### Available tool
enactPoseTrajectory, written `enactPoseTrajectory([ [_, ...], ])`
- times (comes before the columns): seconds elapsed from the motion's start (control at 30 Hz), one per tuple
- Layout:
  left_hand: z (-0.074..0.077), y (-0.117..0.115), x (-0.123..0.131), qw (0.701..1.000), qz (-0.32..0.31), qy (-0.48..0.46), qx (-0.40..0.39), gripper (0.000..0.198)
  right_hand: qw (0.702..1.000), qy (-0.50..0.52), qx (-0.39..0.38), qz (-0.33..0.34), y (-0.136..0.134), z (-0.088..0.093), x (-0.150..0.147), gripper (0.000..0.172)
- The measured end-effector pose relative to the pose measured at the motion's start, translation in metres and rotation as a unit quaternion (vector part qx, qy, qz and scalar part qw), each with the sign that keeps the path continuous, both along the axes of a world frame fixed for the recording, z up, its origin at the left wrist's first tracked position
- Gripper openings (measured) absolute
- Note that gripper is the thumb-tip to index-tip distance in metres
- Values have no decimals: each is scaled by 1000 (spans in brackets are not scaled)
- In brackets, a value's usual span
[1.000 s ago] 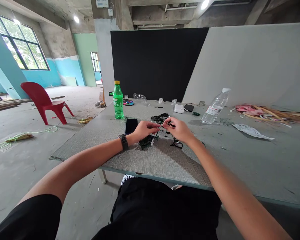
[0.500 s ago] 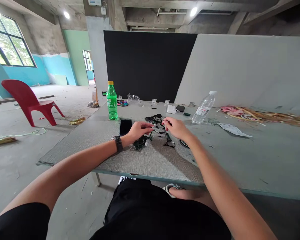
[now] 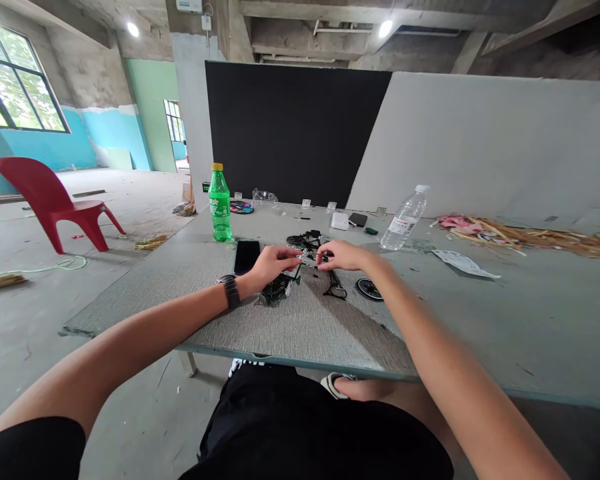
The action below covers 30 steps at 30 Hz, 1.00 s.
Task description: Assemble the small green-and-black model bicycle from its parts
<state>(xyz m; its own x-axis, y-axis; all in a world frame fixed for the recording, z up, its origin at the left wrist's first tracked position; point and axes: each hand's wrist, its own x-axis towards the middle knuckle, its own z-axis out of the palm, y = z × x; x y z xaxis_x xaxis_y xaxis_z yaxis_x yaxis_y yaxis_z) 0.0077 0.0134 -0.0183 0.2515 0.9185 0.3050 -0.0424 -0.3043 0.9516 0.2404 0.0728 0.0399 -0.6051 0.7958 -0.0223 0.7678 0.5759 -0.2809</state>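
Observation:
My left hand (image 3: pixel 275 263), with a dark watch on its wrist, pinches a small silvery part (image 3: pixel 301 256) between thumb and fingers. To its right, my right hand (image 3: pixel 341 256) curls down with bent fingers over small dark pieces; whether anything is between its fingertips is too small to tell. A dark spoked assembly with green bits (image 3: pixel 279 287) lies below my left hand. Behind the hands sit more black parts (image 3: pixel 305 239). A black frame piece (image 3: pixel 336 288) rests below my right hand, and a black spoked wheel (image 3: pixel 369 289) lies beside my right forearm.
A green bottle (image 3: pixel 221 207) and a phone (image 3: pixel 247 257) stand and lie left. Behind are a white case (image 3: pixel 340 221) and a dark case (image 3: pixel 359 219). A clear bottle (image 3: pixel 406 219) and a paper sheet (image 3: pixel 465 263) are right. A red chair (image 3: pixel 55 203) stands beyond the table.
My right hand has moved slightly left and lower, its fingers bending downward. The spoked wheel is less covered by the right forearm. The view has shifted a little.

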Motion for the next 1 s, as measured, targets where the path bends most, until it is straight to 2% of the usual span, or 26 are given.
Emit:
enactPoseTrajectory([
  [0.1,0,-1,0,1000,0,6,0,36,998,33,35,-50,1,-11,10,8],
  [0.2,2,-3,0,1000,4,6,-6,37,995,23,41,-86,-2,-15,17,21],
  [0.33,3,-5,1,1000,1,-2,-10,38,999,12,-4,-42,-12,-11,17,31],
  [0.67,2,-5,2,1000,1,-8,-18,37,999,-19,23,-14,-19,-13,9,25],
  [1.0,3,-6,2,1000,2,-6,-19,34,999,-12,32,-10,-23,-14,6,31],
])
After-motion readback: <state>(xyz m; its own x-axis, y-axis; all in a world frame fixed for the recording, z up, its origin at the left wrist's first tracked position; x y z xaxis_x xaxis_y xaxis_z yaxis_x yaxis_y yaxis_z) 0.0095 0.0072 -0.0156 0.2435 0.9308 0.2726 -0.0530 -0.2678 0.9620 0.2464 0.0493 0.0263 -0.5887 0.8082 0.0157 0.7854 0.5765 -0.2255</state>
